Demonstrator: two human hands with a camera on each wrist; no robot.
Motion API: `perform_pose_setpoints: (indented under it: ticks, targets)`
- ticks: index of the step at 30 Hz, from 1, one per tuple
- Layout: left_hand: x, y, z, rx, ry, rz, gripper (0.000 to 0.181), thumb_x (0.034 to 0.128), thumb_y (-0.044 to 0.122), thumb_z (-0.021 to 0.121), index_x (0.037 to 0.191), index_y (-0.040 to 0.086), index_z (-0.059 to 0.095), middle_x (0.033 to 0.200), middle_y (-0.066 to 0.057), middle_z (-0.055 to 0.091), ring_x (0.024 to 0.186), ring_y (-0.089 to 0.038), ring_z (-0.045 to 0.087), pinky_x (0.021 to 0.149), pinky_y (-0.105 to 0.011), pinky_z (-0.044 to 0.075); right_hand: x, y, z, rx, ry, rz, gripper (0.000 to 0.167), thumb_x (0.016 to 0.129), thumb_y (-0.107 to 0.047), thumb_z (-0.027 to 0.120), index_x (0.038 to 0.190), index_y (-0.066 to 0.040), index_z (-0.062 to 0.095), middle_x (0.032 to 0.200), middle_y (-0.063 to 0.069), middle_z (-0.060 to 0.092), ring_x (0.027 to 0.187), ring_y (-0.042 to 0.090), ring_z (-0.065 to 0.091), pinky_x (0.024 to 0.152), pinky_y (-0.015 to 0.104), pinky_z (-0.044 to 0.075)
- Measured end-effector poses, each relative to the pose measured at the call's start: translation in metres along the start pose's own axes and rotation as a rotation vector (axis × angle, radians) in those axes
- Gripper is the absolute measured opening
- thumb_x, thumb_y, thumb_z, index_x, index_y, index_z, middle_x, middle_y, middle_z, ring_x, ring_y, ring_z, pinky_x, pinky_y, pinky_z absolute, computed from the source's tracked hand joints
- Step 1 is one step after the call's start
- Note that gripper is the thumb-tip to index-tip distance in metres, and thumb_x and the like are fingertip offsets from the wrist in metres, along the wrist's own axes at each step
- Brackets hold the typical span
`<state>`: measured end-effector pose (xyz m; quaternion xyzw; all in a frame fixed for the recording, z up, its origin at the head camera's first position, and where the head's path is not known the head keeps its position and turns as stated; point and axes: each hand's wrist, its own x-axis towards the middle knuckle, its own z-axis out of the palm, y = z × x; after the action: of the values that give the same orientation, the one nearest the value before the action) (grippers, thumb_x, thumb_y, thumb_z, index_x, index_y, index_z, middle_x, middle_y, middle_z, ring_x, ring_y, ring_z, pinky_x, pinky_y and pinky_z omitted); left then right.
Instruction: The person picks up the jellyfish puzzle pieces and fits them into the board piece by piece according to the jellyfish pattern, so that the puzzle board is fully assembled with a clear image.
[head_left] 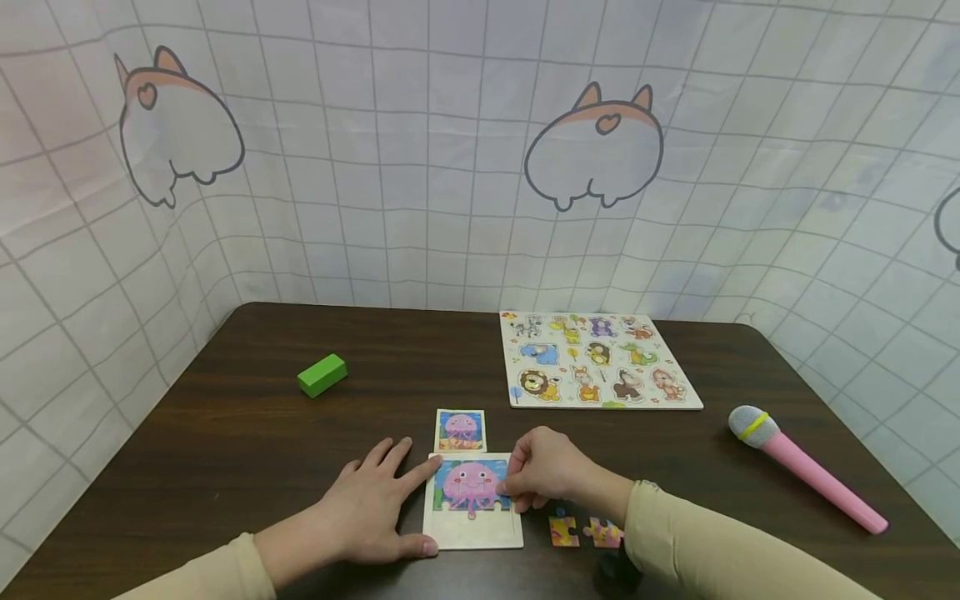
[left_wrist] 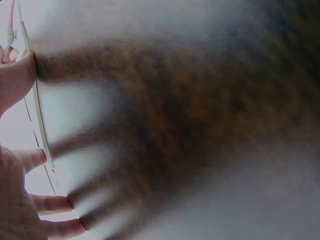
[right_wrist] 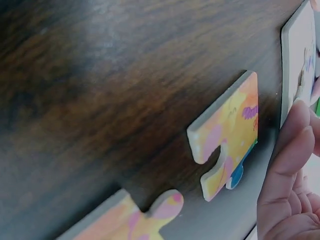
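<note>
A white puzzle tray point(head_left: 472, 533) lies flat near the front of the table, its upper part filled with a pink jellyfish picture point(head_left: 468, 481) and its lower part bare. My left hand point(head_left: 367, 508) rests with fingers spread on the table, thumb and index finger touching the tray's left edge. At the tray's right side my right hand point(head_left: 551, 471) pinches a jellyfish puzzle piece between thumb and curled fingers, which partly hide it. Two loose yellow-and-pink pieces, a nearer-the-tray piece point(right_wrist: 230, 130) and a farther piece point(right_wrist: 120, 217), lie beside the right hand.
Behind the tray lies a small jellyfish picture card point(head_left: 461, 431). A green block point(head_left: 322, 376) sits at the left. At the back right is an animal puzzle board point(head_left: 600, 362); a pink toy microphone point(head_left: 810, 471) lies at the right. A dark object point(head_left: 618, 571) shows under the right sleeve.
</note>
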<state>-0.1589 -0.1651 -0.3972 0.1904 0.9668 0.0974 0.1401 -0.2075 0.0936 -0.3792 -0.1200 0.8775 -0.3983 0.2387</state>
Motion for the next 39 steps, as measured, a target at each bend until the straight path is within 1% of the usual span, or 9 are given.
perform_pose_setpoints:
  ticks: [4, 7, 11, 17, 23, 27, 30, 34, 39]
  targets:
    - [0.0, 0.0, 0.001, 0.001, 0.0, 0.0, 0.099, 0.077, 0.08, 0.067, 0.158, 0.03, 0.039, 0.163, -0.02, 0.035, 0.149, -0.046, 0.032, 0.105, -0.072, 0.038, 0.001, 0.0, 0.002, -0.042, 0.017, -0.019, 0.023, 0.086, -0.013, 0.083, 0.072, -0.006, 0.066, 0.056, 0.003, 0.068, 0.049, 0.009, 0.064, 0.049, 0.027, 0.054]
    - [0.0, 0.0, 0.001, 0.004, 0.001, 0.0, 0.099, 0.077, 0.08, 0.067, 0.158, 0.03, 0.039, 0.163, -0.02, 0.035, 0.149, -0.046, 0.033, 0.105, -0.072, 0.038, 0.003, -0.001, 0.004, -0.089, 0.028, -0.025, 0.028, 0.086, -0.019, 0.084, 0.069, -0.007, 0.065, 0.053, 0.001, 0.065, 0.047, 0.009, 0.062, 0.047, 0.026, 0.052]
    - [0.001, 0.0, 0.001, 0.003, -0.002, -0.002, 0.099, 0.0768, 0.08, 0.067, 0.158, 0.03, 0.039, 0.163, -0.02, 0.035, 0.149, -0.047, 0.033, 0.105, -0.072, 0.038, 0.005, -0.003, 0.007, -0.151, 0.039, -0.004, 0.034, 0.086, -0.027, 0.084, 0.066, -0.009, 0.063, 0.053, 0.0, 0.063, 0.045, 0.008, 0.058, 0.045, 0.023, 0.047]
    - [0.002, 0.0, 0.0, 0.007, -0.008, -0.001, 0.099, 0.0768, 0.08, 0.067, 0.158, 0.031, 0.039, 0.163, -0.02, 0.035, 0.149, -0.047, 0.032, 0.105, -0.072, 0.038, 0.007, -0.005, 0.009, -0.209, 0.055, 0.025, 0.035, 0.085, -0.028, 0.085, 0.065, -0.01, 0.063, 0.052, 0.0, 0.06, 0.044, 0.008, 0.054, 0.043, 0.019, 0.042]
    - [0.003, 0.0, 0.0, 0.011, -0.013, -0.006, 0.099, 0.0769, 0.08, 0.067, 0.158, 0.031, 0.038, 0.163, -0.02, 0.034, 0.149, -0.047, 0.032, 0.105, -0.072, 0.038, 0.006, -0.007, 0.011, -0.223, 0.066, 0.018, 0.034, 0.085, -0.027, 0.085, 0.065, -0.011, 0.062, 0.052, 0.0, 0.059, 0.044, 0.008, 0.054, 0.043, 0.02, 0.042]
    - [0.003, -0.001, 0.0, 0.009, -0.025, -0.014, 0.099, 0.0769, 0.08, 0.067, 0.159, 0.031, 0.038, 0.163, -0.02, 0.034, 0.149, -0.047, 0.032, 0.106, -0.073, 0.037, 0.005, -0.007, 0.011, -0.219, 0.059, 0.019, 0.035, 0.085, -0.029, 0.085, 0.066, -0.011, 0.062, 0.053, 0.0, 0.059, 0.045, 0.009, 0.055, 0.044, 0.021, 0.043]
    - [0.003, -0.001, 0.001, 0.008, -0.028, -0.012, 0.099, 0.077, 0.079, 0.067, 0.158, 0.031, 0.038, 0.163, -0.02, 0.034, 0.149, -0.047, 0.032, 0.106, -0.073, 0.037, 0.004, -0.006, 0.01, -0.203, 0.041, 0.017, 0.033, 0.085, -0.026, 0.085, 0.067, -0.011, 0.063, 0.054, 0.0, 0.06, 0.046, 0.009, 0.055, 0.046, 0.022, 0.044]
    - [0.003, -0.002, 0.002, 0.011, -0.024, -0.008, 0.099, 0.0772, 0.079, 0.067, 0.158, 0.031, 0.038, 0.163, -0.02, 0.034, 0.149, -0.047, 0.032, 0.105, -0.072, 0.038, 0.004, -0.005, 0.009, -0.188, 0.025, -0.009, 0.03, 0.081, -0.02, 0.088, 0.068, -0.01, 0.063, 0.057, -0.001, 0.06, 0.048, 0.009, 0.055, 0.047, 0.023, 0.045]
    - [0.003, -0.002, 0.001, 0.011, -0.018, -0.004, 0.099, 0.077, 0.079, 0.067, 0.158, 0.031, 0.039, 0.163, -0.02, 0.034, 0.149, -0.047, 0.032, 0.105, -0.073, 0.038, 0.005, -0.005, 0.009, -0.195, 0.033, -0.028, 0.031, 0.079, -0.018, 0.089, 0.068, -0.01, 0.061, 0.058, -0.001, 0.059, 0.048, 0.009, 0.056, 0.046, 0.023, 0.045]
